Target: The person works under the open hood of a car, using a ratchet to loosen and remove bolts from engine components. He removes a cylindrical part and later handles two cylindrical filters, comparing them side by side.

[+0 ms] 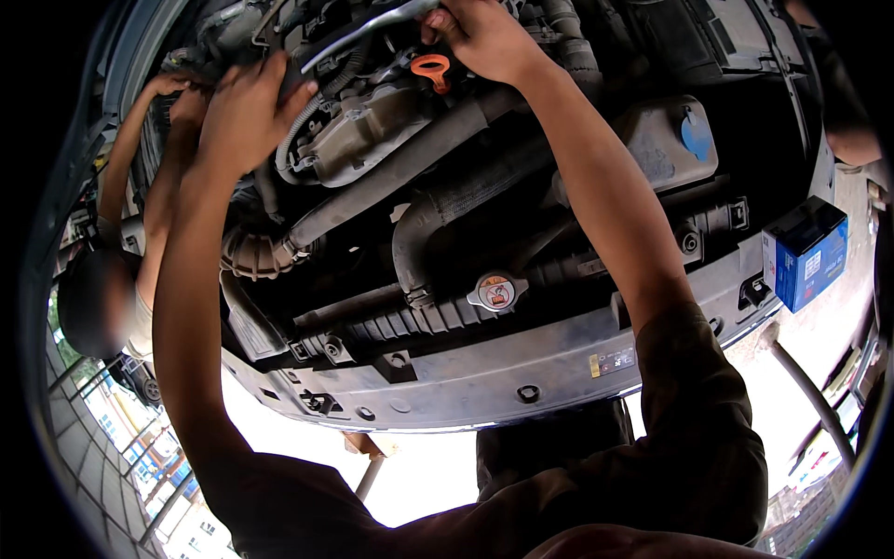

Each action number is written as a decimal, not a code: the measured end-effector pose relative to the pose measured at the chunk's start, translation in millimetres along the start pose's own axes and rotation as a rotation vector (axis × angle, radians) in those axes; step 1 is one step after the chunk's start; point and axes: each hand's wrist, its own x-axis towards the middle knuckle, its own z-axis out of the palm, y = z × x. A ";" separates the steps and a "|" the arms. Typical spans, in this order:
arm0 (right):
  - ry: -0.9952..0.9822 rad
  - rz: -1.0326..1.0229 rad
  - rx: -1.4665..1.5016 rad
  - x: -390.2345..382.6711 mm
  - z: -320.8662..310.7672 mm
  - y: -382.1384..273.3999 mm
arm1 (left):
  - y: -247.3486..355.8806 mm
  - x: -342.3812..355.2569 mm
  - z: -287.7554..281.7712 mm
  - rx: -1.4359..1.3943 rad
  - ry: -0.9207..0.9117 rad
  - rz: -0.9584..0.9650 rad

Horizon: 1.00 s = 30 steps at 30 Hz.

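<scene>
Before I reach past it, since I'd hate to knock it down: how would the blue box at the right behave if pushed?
The blue box would probably keep its shape, as its faces look flat. Being square-cornered, it would likely slide or tip, not roll. It seems perched by the end of the front panel, so a push might drop it.

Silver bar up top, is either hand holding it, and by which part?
The right hand seems to hold the silver bar by its visible right end; whether the left hand grips it can't be told.
</scene>
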 end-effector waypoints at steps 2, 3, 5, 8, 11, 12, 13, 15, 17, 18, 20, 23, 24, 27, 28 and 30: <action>-0.046 0.000 0.026 -3.1 -1.7 2.3 | 28.4 -23.1 -13.0 -0.077 -0.024 -0.036; -0.070 -0.001 0.032 -3.8 -4.8 3.9 | 51.0 -25.0 -22.9 -0.161 -0.124 -0.173; -0.081 0.054 0.035 -2.0 -1.8 -2.4 | 87.7 -32.3 -45.2 -0.560 -0.294 -0.385; -0.025 -0.018 0.122 -3.2 -4.8 -5.3 | 128.1 -42.7 -40.4 -0.874 -0.164 -0.542; 0.006 -0.034 0.116 -4.2 -5.6 8.1 | 163.8 -24.4 -62.1 -1.512 -0.303 -0.663; -0.011 -0.038 0.098 -0.9 -0.2 -0.7 | 191.0 -27.4 -56.8 -1.605 -0.177 -0.604; -0.028 -0.029 0.061 -2.3 -0.8 -3.9 | 218.3 -18.2 -65.3 -1.743 -0.156 -0.664; -0.212 0.161 0.252 -7.5 -22.6 -32.2 | 247.1 13.1 -80.7 -1.957 -0.198 -0.799; -0.308 0.118 0.531 -4.6 2.7 -29.9 | 256.8 17.4 -76.9 -2.126 -0.006 -0.811; -0.267 0.082 0.452 -4.5 -9.4 -19.4 | 260.0 28.0 -76.7 -2.147 -0.005 -0.746; -0.216 -0.004 0.322 -2.6 -10.8 -12.7 | 257.6 30.7 -74.4 -2.166 0.027 -0.659; -0.292 0.125 0.526 -8.7 -16.5 -20.1 | 274.8 24.9 -61.5 -2.242 0.145 -0.639; -0.288 0.111 0.506 -7.6 -14.6 -19.7 | 276.7 23.3 -56.4 -2.225 0.162 -0.648; -0.283 0.079 0.466 -6.9 6.4 -14.9 | 280.0 20.4 -50.6 -2.218 0.292 -0.688; -0.247 0.083 0.421 -6.5 -9.2 -12.2 | 288.3 31.1 -57.9 -2.213 0.324 -0.636; -0.198 0.079 0.382 -2.3 -8.5 -1.6 | 297.0 44.4 -59.7 -2.125 0.463 -0.637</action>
